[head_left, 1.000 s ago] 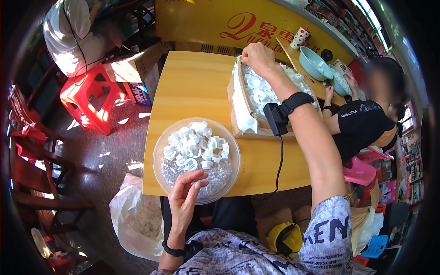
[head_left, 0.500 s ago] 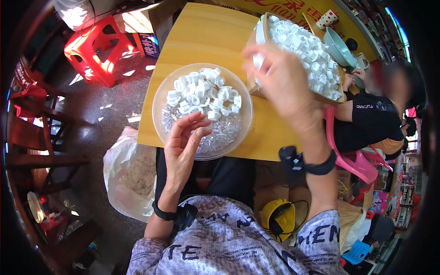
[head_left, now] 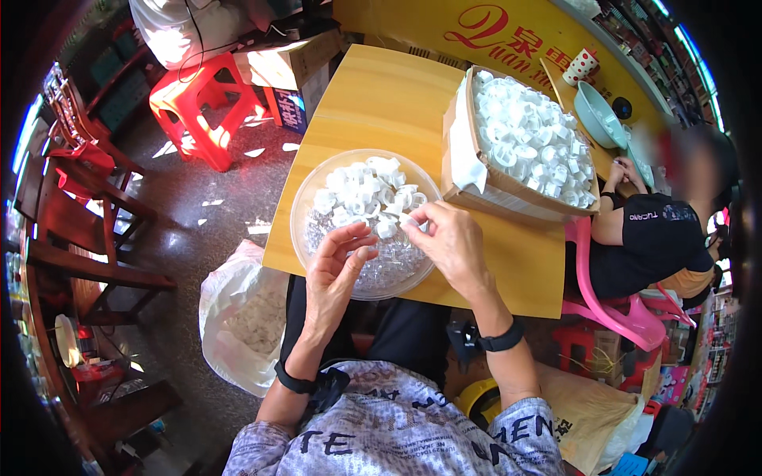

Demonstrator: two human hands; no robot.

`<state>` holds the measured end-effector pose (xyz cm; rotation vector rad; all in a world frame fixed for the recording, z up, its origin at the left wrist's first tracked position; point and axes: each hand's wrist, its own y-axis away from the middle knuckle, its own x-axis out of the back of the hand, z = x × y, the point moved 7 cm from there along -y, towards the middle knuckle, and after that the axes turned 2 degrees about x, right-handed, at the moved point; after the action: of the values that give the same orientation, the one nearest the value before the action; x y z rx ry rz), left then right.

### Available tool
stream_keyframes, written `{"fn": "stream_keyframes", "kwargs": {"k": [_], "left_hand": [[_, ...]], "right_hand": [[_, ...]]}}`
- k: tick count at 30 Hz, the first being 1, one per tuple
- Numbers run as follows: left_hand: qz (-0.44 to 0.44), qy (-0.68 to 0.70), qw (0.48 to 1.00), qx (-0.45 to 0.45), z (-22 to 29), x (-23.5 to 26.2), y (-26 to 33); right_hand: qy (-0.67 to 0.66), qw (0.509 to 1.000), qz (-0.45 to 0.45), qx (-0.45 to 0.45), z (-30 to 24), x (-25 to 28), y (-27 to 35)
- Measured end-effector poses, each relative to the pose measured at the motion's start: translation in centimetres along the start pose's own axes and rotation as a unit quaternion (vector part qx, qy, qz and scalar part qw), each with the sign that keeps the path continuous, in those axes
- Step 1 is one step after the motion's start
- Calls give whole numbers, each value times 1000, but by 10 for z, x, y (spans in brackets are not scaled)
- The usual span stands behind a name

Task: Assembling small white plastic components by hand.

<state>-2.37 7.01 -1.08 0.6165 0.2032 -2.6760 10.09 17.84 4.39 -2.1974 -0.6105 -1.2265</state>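
Note:
A round clear plastic tub (head_left: 297, 230) sits on the table's near side. White plastic ring-shaped pieces (head_left: 361, 190) are heaped in its far part, and small clear plastic pieces (head_left: 389, 270) fill the near part. Over the tub's left front, my left hand (head_left: 329, 278) has its fingers curled toward the thumb; whatever they pinch, if anything, is hidden. My right hand (head_left: 452, 242) is above the tub's right side, thumb and forefinger closed on a small white plastic piece (head_left: 409, 223). The two hands are apart, fingertips facing each other.
A cardboard box (head_left: 508, 190) full of white pieces stands right of the tub on the yellow table (head_left: 381, 87). Beyond it are a pale green basin (head_left: 599, 115) and a seated person (head_left: 663, 222). A white sack (head_left: 238, 317) and red stool (head_left: 206, 107) stand at left.
My right hand has come from beside the cardboard box down and left to the tub, bringing a white piece. My left hand keeps its curled pose. The whole view has shifted slightly.

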Motion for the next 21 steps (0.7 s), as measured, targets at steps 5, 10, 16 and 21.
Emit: {"fn": "stream_keyframes", "kwargs": {"k": [5,10,16,21], "left_hand": [[-7,4,998,55,5,-11,1],[-24,45,994,99,-2,-17,3],[48,53,996,52,10,-4,-1],[72,-40,997,12,23,11,-6]], "right_hand": [[-470,863,-103,-150,7,-14,18],[-535,818,-113,-180,-3,-23,31],[-411,910,45,-46,-14,19,21],[-303,844,439,48,-5,175,37]]}}
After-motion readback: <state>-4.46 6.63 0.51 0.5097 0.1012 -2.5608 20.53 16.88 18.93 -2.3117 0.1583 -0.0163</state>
